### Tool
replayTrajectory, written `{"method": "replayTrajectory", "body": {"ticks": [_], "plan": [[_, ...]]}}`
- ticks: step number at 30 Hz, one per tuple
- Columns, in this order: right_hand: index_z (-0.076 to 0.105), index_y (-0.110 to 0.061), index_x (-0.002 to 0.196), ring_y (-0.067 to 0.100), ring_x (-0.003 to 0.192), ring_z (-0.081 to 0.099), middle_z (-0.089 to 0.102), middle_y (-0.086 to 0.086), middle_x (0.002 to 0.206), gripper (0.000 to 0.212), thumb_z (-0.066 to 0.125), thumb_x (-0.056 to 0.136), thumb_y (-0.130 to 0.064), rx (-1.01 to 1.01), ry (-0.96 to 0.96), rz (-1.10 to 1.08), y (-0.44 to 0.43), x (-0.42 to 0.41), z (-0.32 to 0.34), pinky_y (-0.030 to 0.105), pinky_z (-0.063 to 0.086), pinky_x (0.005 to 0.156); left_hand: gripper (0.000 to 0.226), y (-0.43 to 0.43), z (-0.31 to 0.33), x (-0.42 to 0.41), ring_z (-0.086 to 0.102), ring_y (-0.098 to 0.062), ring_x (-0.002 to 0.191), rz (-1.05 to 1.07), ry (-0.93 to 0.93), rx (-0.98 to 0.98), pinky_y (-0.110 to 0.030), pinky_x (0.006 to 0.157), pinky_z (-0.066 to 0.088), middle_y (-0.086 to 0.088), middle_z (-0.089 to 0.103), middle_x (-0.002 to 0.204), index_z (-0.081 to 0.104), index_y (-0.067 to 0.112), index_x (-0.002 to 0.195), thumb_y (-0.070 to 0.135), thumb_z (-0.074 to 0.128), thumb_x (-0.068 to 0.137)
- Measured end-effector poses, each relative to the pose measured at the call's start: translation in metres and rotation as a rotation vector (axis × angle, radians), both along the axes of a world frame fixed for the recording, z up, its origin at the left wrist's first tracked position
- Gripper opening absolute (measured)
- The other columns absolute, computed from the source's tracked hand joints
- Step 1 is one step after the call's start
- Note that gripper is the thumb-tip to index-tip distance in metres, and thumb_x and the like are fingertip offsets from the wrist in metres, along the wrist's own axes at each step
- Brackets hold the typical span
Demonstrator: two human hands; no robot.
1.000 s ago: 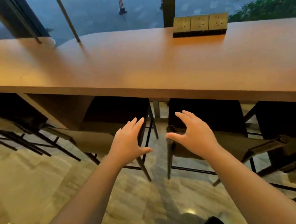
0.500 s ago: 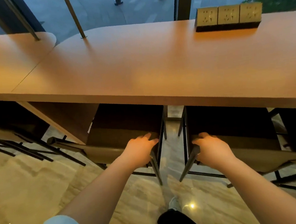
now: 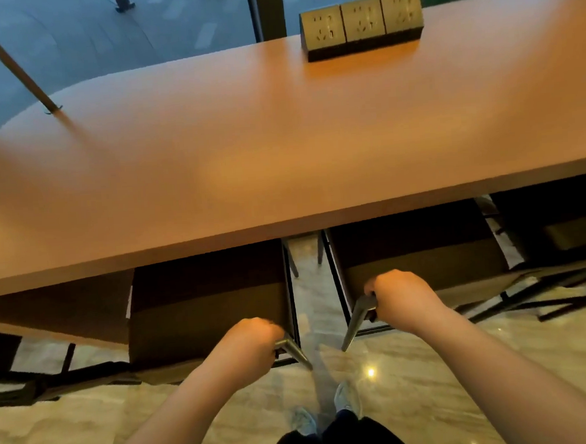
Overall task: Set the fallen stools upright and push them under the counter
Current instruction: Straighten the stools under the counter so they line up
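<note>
Compared w/ 1 s before, when both hands were spread open above the seats and touched nothing, I saw them now closed on the stools. The left hand (image 3: 247, 344) had its fingers curled round the top of the metal leg (image 3: 294, 350) at the near right corner of the left stool (image 3: 204, 306). The right hand (image 3: 404, 297) gripped the same way the near left corner leg (image 3: 357, 317) of the right stool (image 3: 417, 252). Both stools stood upright, side by side w/ a narrow gap btw. them. Their seats were deeper under the tabletop (image 3: 280, 154) than 0.5 s before; only the near parts showed. The view had also come closer and looked more steeply down.

Around: a socket block (image 3: 361, 22) w/ three outlets stood on the far side of the tabletop, by the window glass (image 3: 102, 38). A wooden support panel (image 3: 60, 311) stood under the tabletop, just left of the left stool. Dark frame bars lay low over the marble floor (image 3: 92, 433) at the far left (image 3: 37, 381) and at the right (image 3: 546, 292); I could not tell what they belonged to. The tabletop edge hid the far part of each seat. My shoes (image 3: 345, 398) stood on the floor btw. the two arms.
</note>
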State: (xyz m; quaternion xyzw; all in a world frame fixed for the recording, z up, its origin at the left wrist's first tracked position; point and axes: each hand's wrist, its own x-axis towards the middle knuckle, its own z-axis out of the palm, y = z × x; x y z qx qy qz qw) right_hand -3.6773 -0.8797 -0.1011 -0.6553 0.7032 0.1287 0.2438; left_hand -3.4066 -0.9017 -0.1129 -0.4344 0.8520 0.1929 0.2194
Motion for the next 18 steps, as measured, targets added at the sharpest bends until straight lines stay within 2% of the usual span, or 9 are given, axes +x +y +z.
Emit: {"method": "replayTrajectory", "body": {"ticks": [3, 6, 11, 15, 18], "plan": [[0.069, -0.024, 0.103, 0.025, 0.074, 0.062, 0.065, 0.002, 0.084, 0.024, 0.058, 0.085, -0.011, 0.015, 0.003, -0.028, 0.000, 0.003, 0.003, 0.036, 0.056, 0.064, 0.013, -0.004, 0.001, -0.001, 0.058, -0.020, 0.077, -0.044, 0.008, -0.015, -0.030, 0.063, 0.047, 0.000, 0.063, 0.090, 0.063, 0.021, 0.093, 0.012, 0.055, 0.089], [0.070, -0.024, 0.107, 0.021, 0.069, 0.061, 0.066, 0.002, 0.085, 0.028, 0.059, 0.086, -0.008, 0.019, 0.016, -0.053, 0.002, 0.005, 0.004, 0.031, 0.052, 0.057, 0.013, -0.006, 0.002, -0.003, 0.059, -0.022, 0.078, -0.060, -0.005, -0.015, -0.035, 0.068, 0.053, -0.002, 0.064, 0.089, 0.065, 0.019, 0.093, 0.011, 0.055, 0.089], [0.068, -0.025, 0.115, 0.024, 0.079, 0.064, 0.069, 0.002, 0.095, 0.038, 0.054, 0.086, -0.005, 0.049, 0.014, -0.047, 0.001, 0.003, -0.002, 0.035, 0.058, 0.069, 0.010, -0.017, 0.007, -0.007, 0.061, -0.021, 0.075, -0.019, -0.016, 0.011, -0.035, 0.067, 0.055, -0.001, 0.065, 0.085, 0.066, 0.019, 0.092, 0.014, 0.058, 0.090], [0.070, -0.025, 0.112, 0.024, 0.078, 0.065, 0.071, 0.002, 0.095, 0.038, 0.056, 0.083, -0.005, -0.009, -0.011, -0.037, 0.000, 0.000, -0.009, 0.036, 0.058, 0.067, 0.012, -0.028, 0.012, -0.015, 0.060, -0.019, 0.071, 0.027, 0.016, -0.004, -0.034, 0.064, 0.054, 0.001, 0.064, 0.082, 0.067, 0.022, 0.092, 0.013, 0.059, 0.090], [0.071, -0.022, 0.104, 0.023, 0.071, 0.063, 0.070, 0.002, 0.085, 0.029, 0.058, 0.082, -0.007, -0.029, -0.017, -0.011, 0.001, -0.002, -0.014, 0.034, 0.055, 0.060, 0.016, -0.025, 0.008, -0.019, 0.054, -0.014, 0.065, 0.045, 0.042, -0.023, -0.028, 0.057, 0.049, 0.006, 0.057, 0.077, 0.068, 0.027, 0.096, 0.014, 0.058, 0.090]]}}
